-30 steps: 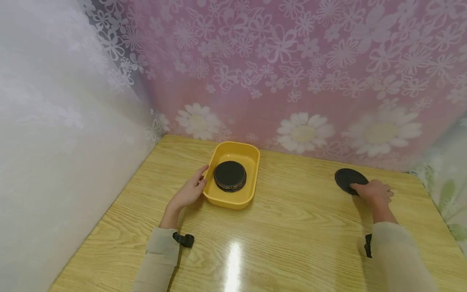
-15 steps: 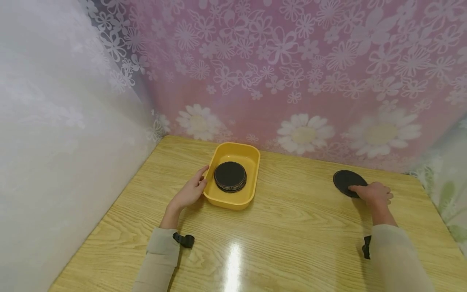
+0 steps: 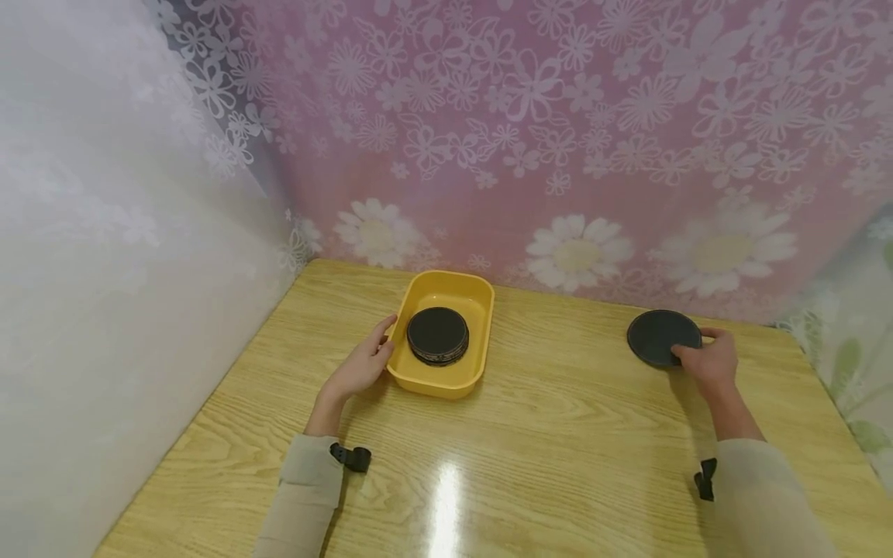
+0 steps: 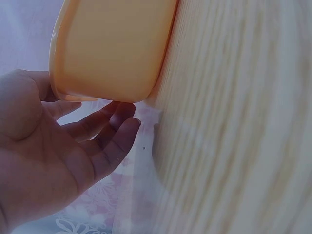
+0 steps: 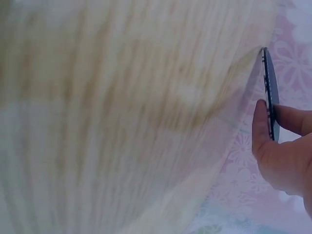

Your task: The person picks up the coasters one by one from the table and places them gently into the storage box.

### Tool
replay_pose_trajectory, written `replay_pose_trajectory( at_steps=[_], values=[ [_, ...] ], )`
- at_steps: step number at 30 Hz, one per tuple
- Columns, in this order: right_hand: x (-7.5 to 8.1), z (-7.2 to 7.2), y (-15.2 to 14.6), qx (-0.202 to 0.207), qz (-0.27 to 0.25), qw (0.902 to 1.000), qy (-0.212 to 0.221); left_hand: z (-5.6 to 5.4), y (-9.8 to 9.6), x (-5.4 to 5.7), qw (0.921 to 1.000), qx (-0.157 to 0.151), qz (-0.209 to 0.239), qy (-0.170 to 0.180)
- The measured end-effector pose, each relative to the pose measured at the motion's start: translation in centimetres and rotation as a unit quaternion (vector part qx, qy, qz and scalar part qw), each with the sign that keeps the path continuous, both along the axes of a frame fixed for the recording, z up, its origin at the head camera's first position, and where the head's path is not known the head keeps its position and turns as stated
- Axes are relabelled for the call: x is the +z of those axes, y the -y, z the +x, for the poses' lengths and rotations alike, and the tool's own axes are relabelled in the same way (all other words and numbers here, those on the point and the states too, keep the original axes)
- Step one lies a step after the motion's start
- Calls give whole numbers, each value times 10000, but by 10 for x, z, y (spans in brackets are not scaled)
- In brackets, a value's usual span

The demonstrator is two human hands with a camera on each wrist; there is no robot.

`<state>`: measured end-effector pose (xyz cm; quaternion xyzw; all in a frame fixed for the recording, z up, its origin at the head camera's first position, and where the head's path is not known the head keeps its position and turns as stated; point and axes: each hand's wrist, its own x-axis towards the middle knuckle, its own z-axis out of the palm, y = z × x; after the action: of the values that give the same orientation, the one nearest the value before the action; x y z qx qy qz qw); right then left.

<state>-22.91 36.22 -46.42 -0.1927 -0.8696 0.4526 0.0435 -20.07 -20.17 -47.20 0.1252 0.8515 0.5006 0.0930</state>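
In the head view a yellow tray (image 3: 401, 373) stands left of centre, holding a stack of round black coasters (image 3: 437, 333). My left hand (image 3: 354, 370) rests against the tray's left outer wall; in the left wrist view its loosely bent fingers (image 4: 114, 156) touch that wall from outside. Far to the right, my right hand (image 3: 713, 366) pinches a single round black coaster (image 3: 656, 338) by its near right edge. Seen edge-on in the right wrist view, this coaster (image 5: 271, 92) sits between thumb and fingers, tilted, with its held side raised from the tabletop.
The wood-grain table (image 3: 558, 449) ends at the back against a pink flowered cloth (image 3: 488, 194). A pale cloth (image 3: 139, 256) borders the left side, and another (image 3: 861, 372) the right.
My right hand has gone from thumb on top of the lone coaster to pinching its edge, and the coaster's near side has lifted and shifted slightly left. The left hand and tray have stayed put.
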Motion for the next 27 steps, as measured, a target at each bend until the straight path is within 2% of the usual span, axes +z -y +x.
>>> replay_pose_trajectory(
  at_steps=[4, 8, 10, 13, 15, 18, 19, 22, 25, 26, 27],
  values=[
    [2, 3, -1, 254, -551, 9978, -253, -1, 2, -3, 10000, 44, -3, -60],
    [4, 7, 1, 364, -1212, 9910, -443, -1, 2, -2, 9999, 61, -30, -82],
    [5, 10, 5, 446, -1686, 9831, -551, -1, 2, -2, 9999, 57, -46, -92],
    [7, 12, 13, 633, -2441, 9653, -676, 0, 2, -2, 9999, 61, -48, -79],
    [10, 13, 21, 786, -2753, 9557, -684, 0, 2, -2, 9999, 62, -42, -73],
    [13, 15, 37, 1014, -2634, 9575, -599, 0, 3, -3, 10000, 64, 4, -70],
    [15, 15, 43, 1067, -2594, 9583, -552, 2, 2, 3, 10000, 42, -14, -66],
    [17, 15, 62, 1238, -2364, 9626, -466, 3, 1, 3, 10000, 48, -10, -69],
    [20, 16, 79, 1367, -2420, 9596, -427, 3, 0, 4, 9999, 59, -61, -71],
    [21, 16, 85, 1399, -2473, 9579, -413, 0, 1, -2, 9999, 81, -39, -77],
    [22, 16, 91, 1427, -2545, 9557, -391, 0, 1, -1, 9999, 77, -41, -91]
  ],
)
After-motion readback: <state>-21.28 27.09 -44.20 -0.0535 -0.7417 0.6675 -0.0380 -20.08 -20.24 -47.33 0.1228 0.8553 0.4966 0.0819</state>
